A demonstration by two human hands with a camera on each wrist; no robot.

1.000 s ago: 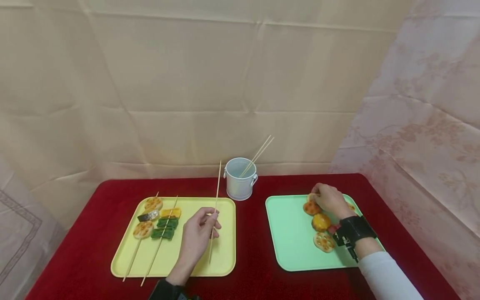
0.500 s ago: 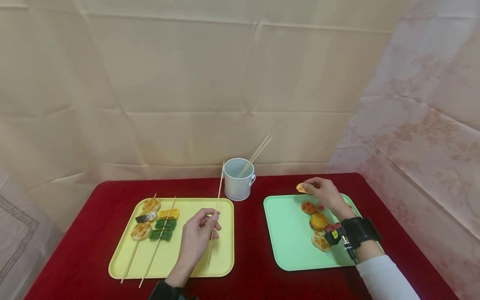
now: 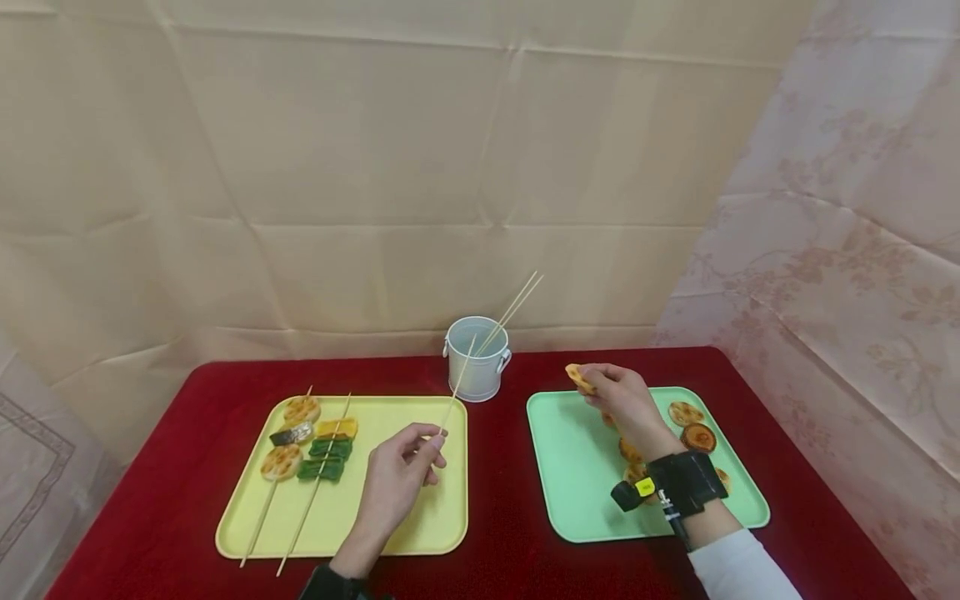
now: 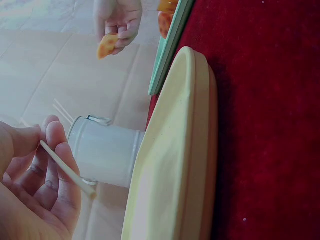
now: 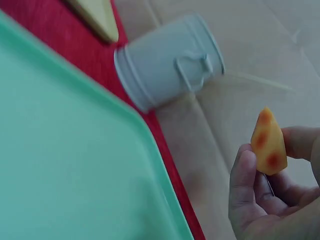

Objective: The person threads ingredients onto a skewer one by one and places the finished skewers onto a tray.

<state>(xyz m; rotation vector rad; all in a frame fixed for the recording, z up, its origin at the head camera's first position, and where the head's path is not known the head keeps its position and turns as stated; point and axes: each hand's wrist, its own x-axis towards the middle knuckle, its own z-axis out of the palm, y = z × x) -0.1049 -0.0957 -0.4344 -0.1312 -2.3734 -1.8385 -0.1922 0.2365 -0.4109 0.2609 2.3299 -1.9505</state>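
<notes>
Hands apart: left hand point(image 3: 397, 477) pinches bare skewer point(image 3: 460, 383) over yellow tray point(image 3: 375, 533), toward its right edge; right hand point(image 3: 624, 407) pinches yellow-orange food piece point(image 3: 579, 378) above far edge of green tray point(image 3: 573, 492). Two loaded skewers point(image 3: 330, 448) lie toward yellow tray's left edge, ends past its near edge. Food discs point(image 3: 698, 437) near green tray's right edge; others partly hidden by right arm point(image 3: 738, 567). White bucket point(image 3: 475, 379) near table point(image 3: 498, 500)'s far edge, two skewers point(image 3: 517, 309) inside.

readable text: none | small yellow rectangular tag point(image 3: 645, 487) on black wrist-worn camera point(image 3: 624, 497): any marks too small to read
</notes>
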